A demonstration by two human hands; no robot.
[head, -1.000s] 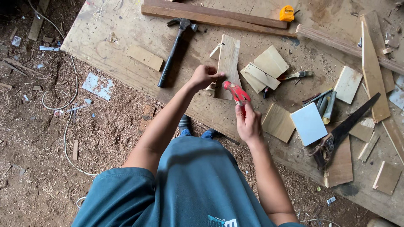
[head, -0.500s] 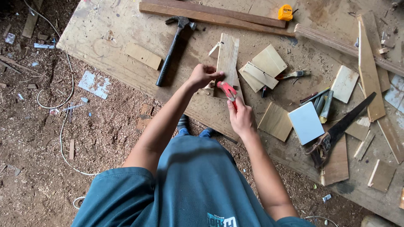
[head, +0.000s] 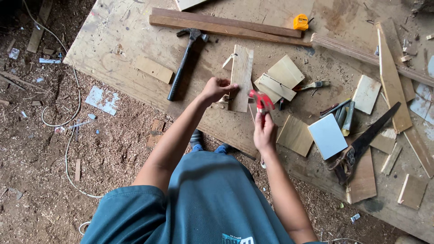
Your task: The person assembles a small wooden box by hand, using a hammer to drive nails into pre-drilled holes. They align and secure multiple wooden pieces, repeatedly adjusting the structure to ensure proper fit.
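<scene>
Bare bench (head: 135, 40) left of the hammer (head: 183, 65); offcuts (head: 280, 79) crowd the right.

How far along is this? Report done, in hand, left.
Done: several small boards lie cut on the workbench, the saw laid aside. In hand: the left hand steadies a narrow board; the right hand holds a red-handled tool beside it. Left: the pieces lie loose, unjoined; the hammer lies untouched.

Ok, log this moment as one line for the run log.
left hand: on wood strip | right hand: holds red tool beside strip | hammer left of strip, untouched | handsaw right, idle
</scene>
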